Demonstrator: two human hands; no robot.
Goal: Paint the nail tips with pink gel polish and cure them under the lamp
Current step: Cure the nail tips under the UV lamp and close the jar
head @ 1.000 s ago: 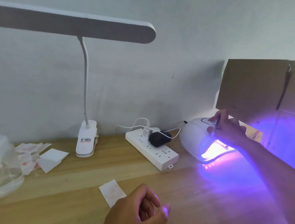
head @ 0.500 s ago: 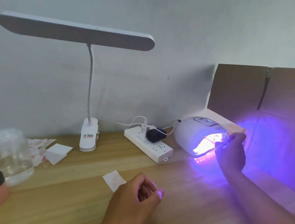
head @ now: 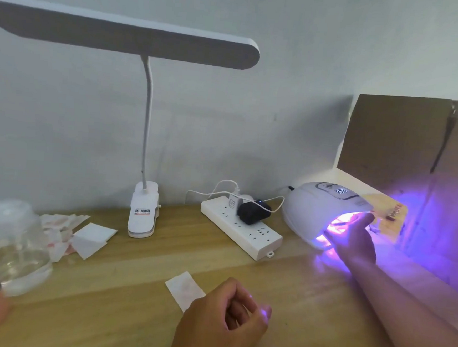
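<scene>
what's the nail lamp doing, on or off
On: the nail lamp spills purple light from its opening onto the right hand.

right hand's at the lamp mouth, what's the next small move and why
Probably ease the right hand a little deeper into the lamp and hold it there: the lamp glows purple, yet only the fingers sit inside its opening. What they hold is hidden.

I see right forearm (head: 404,302) bare, stretched forward from lower right, wrist straight. Right hand (head: 354,239) back up, thumb on top, fingers pointing forward-left; fingertips overexposed, can't read grip. Left hand (head: 224,326) low centre, back toward me, fingers loosely curled, holding nothing. 2 hands well apart.
</scene>
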